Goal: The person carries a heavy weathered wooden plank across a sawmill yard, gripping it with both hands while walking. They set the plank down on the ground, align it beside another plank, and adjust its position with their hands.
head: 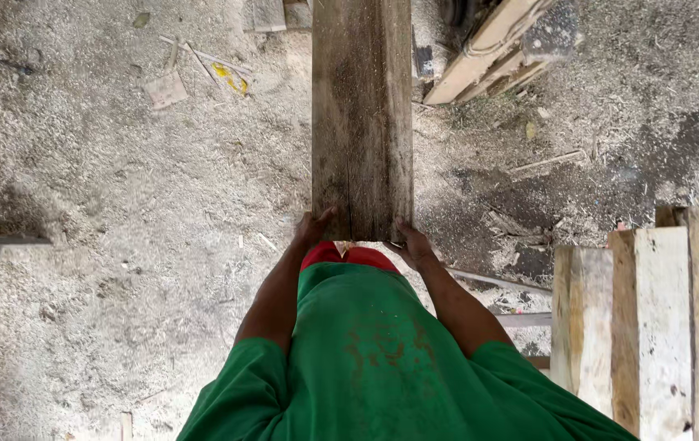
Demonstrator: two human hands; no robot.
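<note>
We've got both hands on the near end of a long weathered plank [361,114], which runs straight out ahead of us above the sawdust-covered ground [120,229]. Left hand [313,227] grips the near left corner, fingers wrapped under and thumb up on the face. Right hand [415,245] clamps the near right corner the same way. 1 stack of pale boards [652,318] sits off to the right, more lumber [496,45] lies up by the plank's far right side.
</note>
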